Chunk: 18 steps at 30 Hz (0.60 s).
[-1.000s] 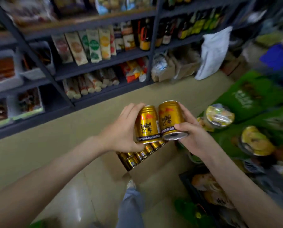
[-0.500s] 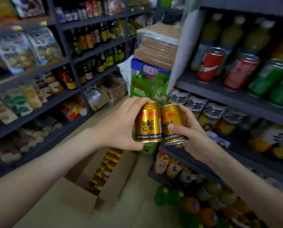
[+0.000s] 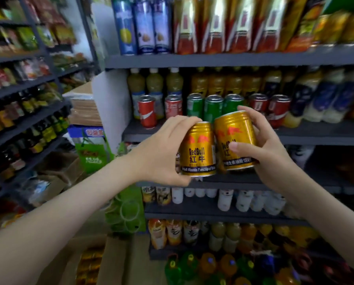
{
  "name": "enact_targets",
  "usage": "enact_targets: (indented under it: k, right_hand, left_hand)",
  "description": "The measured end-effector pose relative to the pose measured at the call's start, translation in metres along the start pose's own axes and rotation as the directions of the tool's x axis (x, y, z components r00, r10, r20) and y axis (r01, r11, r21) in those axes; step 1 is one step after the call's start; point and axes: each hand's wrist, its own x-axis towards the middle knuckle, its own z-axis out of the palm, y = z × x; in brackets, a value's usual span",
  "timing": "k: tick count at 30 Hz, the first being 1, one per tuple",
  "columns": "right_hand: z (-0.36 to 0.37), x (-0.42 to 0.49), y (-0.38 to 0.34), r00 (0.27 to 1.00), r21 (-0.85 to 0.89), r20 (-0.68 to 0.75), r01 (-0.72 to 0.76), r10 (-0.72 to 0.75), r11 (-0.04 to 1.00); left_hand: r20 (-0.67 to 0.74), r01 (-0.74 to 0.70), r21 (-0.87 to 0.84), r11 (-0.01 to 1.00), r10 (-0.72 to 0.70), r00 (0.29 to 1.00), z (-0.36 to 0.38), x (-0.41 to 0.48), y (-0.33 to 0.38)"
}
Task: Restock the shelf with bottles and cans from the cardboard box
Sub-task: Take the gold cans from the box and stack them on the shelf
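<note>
- Your left hand (image 3: pixel 161 153) held one gold can (image 3: pixel 198 150), grip curled round its left side: thumb under the base rim, fingers over the top edge.
- Your right hand (image 3: pixel 270 159) held the second gold can (image 3: pixel 232 138), grip wrapped round it: thumb across the label, fingers behind.
- The cans were side by side in mid-air in front of the shelf (image 3: pixel 320 136). The second one sat a bit higher and slightly tilted. Touching or just apart, couldn't tell.
- The shelf board's front edge ran level behind your knuckles. Red cans (image 3: pixel 148 112) and green cans (image 3: pixel 213 108) stood in a row on it, with bottles (image 3: pixel 154 83) behind them.
- A bare strip of board showed in front of the red cans, at the shelf's left end.
- The tier right of your right hand was dark; contents not readable.
- Lower tiers were packed with white bottles (image 3: pixel 242 200) and orange bottles (image 3: pixel 174 233), right up to the front edges.
- The cardboard box (image 3: pixel 114 264) sat on the floor bottom left, below your left forearm, flap open. A row of boxed cans (image 3: pixel 89 266) lay inside, blurred.
- Green bags (image 3: pixel 126 212) hung at the shelf's left side, near your left wrist.
</note>
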Motion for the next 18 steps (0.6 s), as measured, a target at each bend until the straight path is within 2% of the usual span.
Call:
enact_targets:
  k: [7, 13, 18]
  right_hand:
    - [-0.144, -0.029, -0.050, 0.985, -0.089, -0.122, 0.109, -0.119, 0.990]
    - [-0.250, -0.032, -0.102, 0.950, -0.169, -0.177, 0.228, -0.257, 0.959]
    - [-0.296, 0.021, -0.134, 0.915, -0.354, -0.181, 0.281, -0.360, 0.892]
  left_hand:
    - [-0.069, -0.165, 0.195, 0.967, 0.181, 0.981, 0.013, 0.136, 0.082]
    - [-0.146, -0.109, 0.274, 0.955, 0.153, 0.977, 0.020, 0.232, 0.131]
    - [-0.181, -0.048, 0.394, 0.918, 0.129, 0.975, 0.011, 0.276, 0.137]
